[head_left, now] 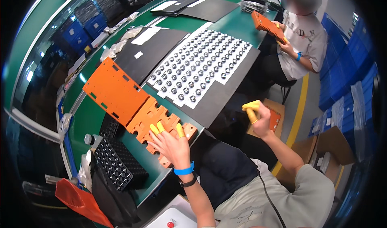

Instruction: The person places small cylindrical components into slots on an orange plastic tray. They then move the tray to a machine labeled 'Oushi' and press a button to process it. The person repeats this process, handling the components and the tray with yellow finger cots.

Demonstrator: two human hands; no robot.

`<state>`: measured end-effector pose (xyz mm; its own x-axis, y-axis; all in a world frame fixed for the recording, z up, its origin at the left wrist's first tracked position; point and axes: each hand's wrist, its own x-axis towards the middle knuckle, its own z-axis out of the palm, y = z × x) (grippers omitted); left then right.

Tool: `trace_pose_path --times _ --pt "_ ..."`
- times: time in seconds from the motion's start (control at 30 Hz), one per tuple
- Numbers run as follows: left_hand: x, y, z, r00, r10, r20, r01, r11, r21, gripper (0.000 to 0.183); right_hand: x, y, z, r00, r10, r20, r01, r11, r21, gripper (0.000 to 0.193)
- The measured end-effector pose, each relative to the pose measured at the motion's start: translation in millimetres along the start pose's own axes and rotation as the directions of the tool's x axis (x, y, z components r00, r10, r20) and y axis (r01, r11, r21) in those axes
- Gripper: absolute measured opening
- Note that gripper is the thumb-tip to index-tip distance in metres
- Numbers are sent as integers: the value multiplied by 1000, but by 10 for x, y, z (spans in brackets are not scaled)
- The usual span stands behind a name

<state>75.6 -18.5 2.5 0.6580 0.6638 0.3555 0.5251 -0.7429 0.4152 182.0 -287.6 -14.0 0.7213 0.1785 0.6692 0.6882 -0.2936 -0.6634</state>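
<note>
My left hand (171,145), with yellow finger cots and a blue wristband, lies with spread fingers on an orange moulded plastic part (159,117) with a notched edge. This part rests on the green table's near side. A flat orange panel (115,93) with slots along its edges adjoins it at the far left. My right hand (260,117) is raised off the table's right edge, its yellow-capped fingers curled in; whatever they may hold is too small to make out. Beyond the parts, a white sheet (199,64) carries rows of small round black pieces on a dark board.
Black trays with round pockets (117,163) stand at the left near edge, close to a red bag (80,201). Dark boards (151,52) lie farther back. A seated co-worker (300,46) holds an orange part (269,27) at far right. Cardboard boxes (334,145) stand at right.
</note>
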Motion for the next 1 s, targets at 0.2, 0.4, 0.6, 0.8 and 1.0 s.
trace_pose_path --times 0.2,0.4,0.6,0.8,1.0 --pt "-6 -48 26 1000 6 9 -7 999 33 71 -303 798 -679 812 584 29 -545 738 399 29" --pt "9 -62 90 1000 13 10 -13 998 55 72 -238 1021 -1267 727 652 213 -612 475 632 65" --pt "12 -55 58 1000 11 21 -13 996 90 71 96 1328 -1470 714 646 269 -514 224 828 88" --pt "0 -41 59 999 23 41 -28 993 115 73 443 1644 -1816 706 664 247 -273 -66 960 87" --pt "-11 -107 39 1000 10 25 -13 990 139 73 441 1931 -2099 557 790 255 -336 -66 940 65"
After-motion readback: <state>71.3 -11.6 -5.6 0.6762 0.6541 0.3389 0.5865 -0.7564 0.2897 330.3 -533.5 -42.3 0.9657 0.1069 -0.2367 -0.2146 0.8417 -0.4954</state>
